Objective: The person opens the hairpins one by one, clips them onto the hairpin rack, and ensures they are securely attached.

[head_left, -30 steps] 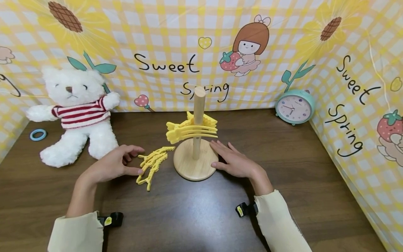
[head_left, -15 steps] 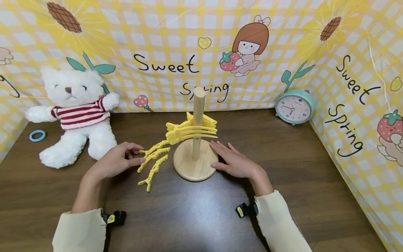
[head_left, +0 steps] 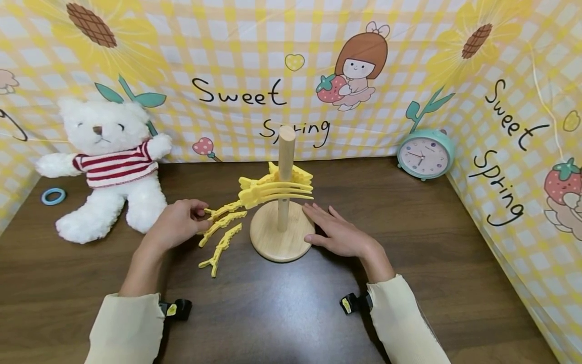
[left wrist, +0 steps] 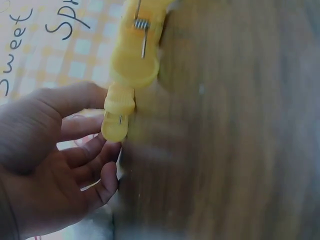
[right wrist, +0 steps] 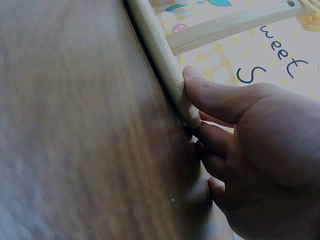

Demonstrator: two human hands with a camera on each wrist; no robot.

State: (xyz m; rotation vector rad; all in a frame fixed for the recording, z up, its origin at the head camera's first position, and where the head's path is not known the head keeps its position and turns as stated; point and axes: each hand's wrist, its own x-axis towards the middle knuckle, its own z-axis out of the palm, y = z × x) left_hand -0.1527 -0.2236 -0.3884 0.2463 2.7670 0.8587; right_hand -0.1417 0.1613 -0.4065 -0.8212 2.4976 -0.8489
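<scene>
In the head view my left hand (head_left: 175,225) pinches the handle end of a slim yellow hair clip (head_left: 227,207) between thumb and fingertips. The left wrist view shows that handle end (left wrist: 117,112) right at the fingers, just below the handle of a larger clip with a metal spring (left wrist: 141,23). Two more slim clips, a middle one (head_left: 227,220) and a near one (head_left: 221,247), lie on the table. Several larger yellow clips (head_left: 254,194) grip the post of a round wooden stand (head_left: 273,247). My right hand (head_left: 338,235) rests its extended fingers and thumb against the base's right rim.
A white teddy bear (head_left: 123,167) in a striped shirt sits at the back left beside a blue ring (head_left: 53,196). An alarm clock (head_left: 425,155) stands at the back right. A checked cloth (head_left: 236,40) borders the brown table (head_left: 282,318).
My left hand has moved right and away from me, drawing the farthest slim clip apart from the others, which have spread out. The right hand stays on the base.
</scene>
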